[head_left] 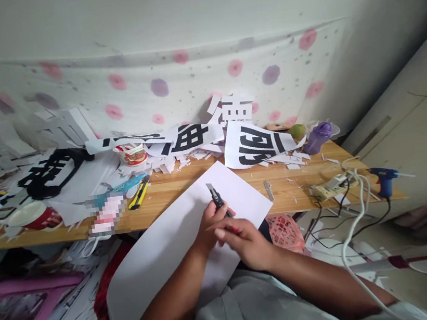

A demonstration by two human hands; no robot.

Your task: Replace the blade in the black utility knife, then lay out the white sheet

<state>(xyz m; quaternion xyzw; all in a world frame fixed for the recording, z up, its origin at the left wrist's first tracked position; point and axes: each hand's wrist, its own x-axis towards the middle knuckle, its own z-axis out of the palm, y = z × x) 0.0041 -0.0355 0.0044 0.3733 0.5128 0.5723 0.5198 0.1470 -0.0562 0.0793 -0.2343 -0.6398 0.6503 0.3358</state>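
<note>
My left hand (pixel 211 223) is wrapped round a black utility knife (pixel 217 197), whose blade sticks out and points away from me over the sheet. Just beside it, my right hand (pixel 248 242) is closed with its fingers curled near the left wrist. Whatever the right fingers may hold is hidden, though a small red spot shows at them. Beneath both hands a large white sheet (pixel 155 257) slopes from the table (pixel 184 177) down toward my lap.
A yellow utility knife (pixel 139 192), a paper cup (pixel 132 155) and a red-and-white bowl (pixel 38 215) stand left. Sheets with black characters (pixel 262 143) lie behind, among paper scraps. A loose blade (pixel 268 190), power strip (pixel 329 187), blue glue gun (pixel 384 179) and white cable (pixel 358 230) are right.
</note>
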